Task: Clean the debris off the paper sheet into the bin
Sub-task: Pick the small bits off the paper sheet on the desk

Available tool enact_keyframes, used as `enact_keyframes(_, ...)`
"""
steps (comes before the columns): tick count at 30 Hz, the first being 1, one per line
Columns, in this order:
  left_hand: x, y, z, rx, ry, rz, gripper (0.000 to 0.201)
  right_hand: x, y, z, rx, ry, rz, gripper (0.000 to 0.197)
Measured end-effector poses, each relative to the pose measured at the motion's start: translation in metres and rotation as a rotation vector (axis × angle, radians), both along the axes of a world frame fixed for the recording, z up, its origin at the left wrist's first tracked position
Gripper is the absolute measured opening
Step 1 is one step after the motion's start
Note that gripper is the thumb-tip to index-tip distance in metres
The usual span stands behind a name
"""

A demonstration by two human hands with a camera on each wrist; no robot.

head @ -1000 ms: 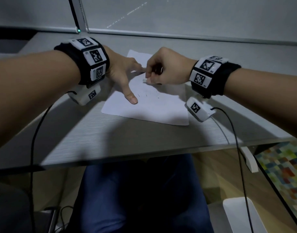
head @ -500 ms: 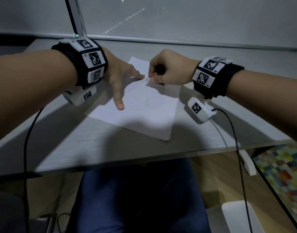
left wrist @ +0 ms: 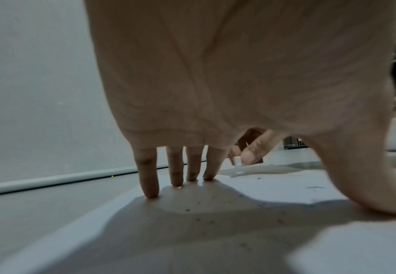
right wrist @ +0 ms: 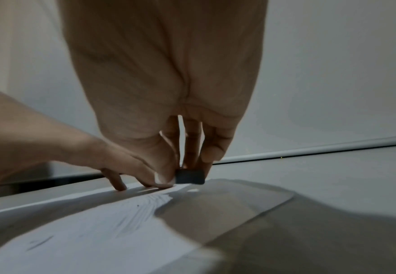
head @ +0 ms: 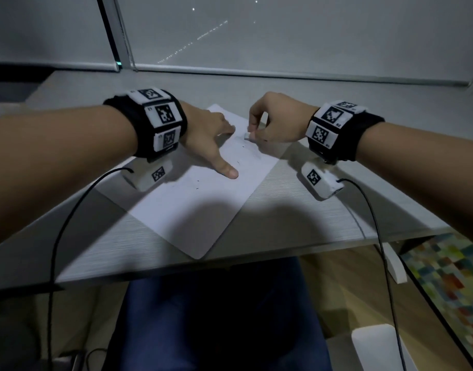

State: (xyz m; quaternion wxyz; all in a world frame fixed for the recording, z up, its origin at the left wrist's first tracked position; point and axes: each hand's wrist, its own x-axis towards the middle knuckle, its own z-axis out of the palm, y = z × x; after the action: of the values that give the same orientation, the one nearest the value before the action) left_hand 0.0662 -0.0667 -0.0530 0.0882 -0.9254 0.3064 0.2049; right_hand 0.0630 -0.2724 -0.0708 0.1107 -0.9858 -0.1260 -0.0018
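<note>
A white paper sheet (head: 192,215) lies askew on the grey table, one corner near the front edge. Small dark debris specks (head: 197,188) dot it, seen close in the left wrist view as specks (left wrist: 187,210). My left hand (head: 219,148) presses the sheet with straight, spread fingers (left wrist: 149,178). My right hand (head: 252,133) pinches a small eraser (head: 247,135) between thumb and fingers at the sheet's far part; the eraser (right wrist: 190,177) sits just on the paper (right wrist: 98,231). A white bin (head: 374,344) stands on the floor, lower right.
The table's front edge (head: 230,266) runs just below the sheet's corner. Black cables (head: 56,236) hang from both wrists over that edge. A window rail (head: 283,73) bounds the table's far side. A colourful rug (head: 444,277) covers the floor at the right.
The sheet has turned under my left hand, so a corner now points at the table's front edge. My right hand still pinches the eraser at the sheet's far part.
</note>
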Motion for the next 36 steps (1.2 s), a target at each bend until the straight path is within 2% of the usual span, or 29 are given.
enact_keyframes(3,0.001,-0.003,-0.004,0.015,-0.021,0.008,0.156,0.005,0.012,0.001,0.045,-0.057,0.014,0.01)
enact_keyframes(9,0.007,-0.002,-0.013,0.03,-0.042,0.041,0.166,0.013,0.02,-0.009,0.042,-0.057,-0.034,0.007)
enact_keyframes(11,0.009,-0.002,-0.015,0.029,-0.039,0.029,0.164,0.009,0.024,-0.011,0.057,-0.058,0.009,0.009)
enact_keyframes(15,0.012,-0.005,-0.015,0.036,-0.036,-0.001,0.145,-0.002,0.034,-0.01,0.067,0.001,0.149,0.012)
enact_keyframes(21,0.013,-0.009,-0.015,0.043,-0.005,0.042,0.165,0.019,0.023,-0.005,0.065,-0.03,-0.016,0.008)
enact_keyframes(24,0.013,-0.012,-0.013,0.052,0.01,0.048,0.163,0.018,0.024,-0.005,0.039,-0.051,-0.012,0.009)
enact_keyframes(29,0.014,-0.015,-0.013,0.062,0.013,0.064,0.158,0.002,0.029,-0.009,0.081,0.001,0.103,0.011)
enact_keyframes(34,0.012,-0.017,-0.01,0.067,-0.001,0.077,0.167,0.02,0.016,-0.002,0.036,-0.037,-0.039,0.007)
enact_keyframes(36,0.01,-0.017,-0.008,0.074,0.0,0.093,0.169,0.02,0.015,-0.003,0.026,-0.044,-0.036,0.009)
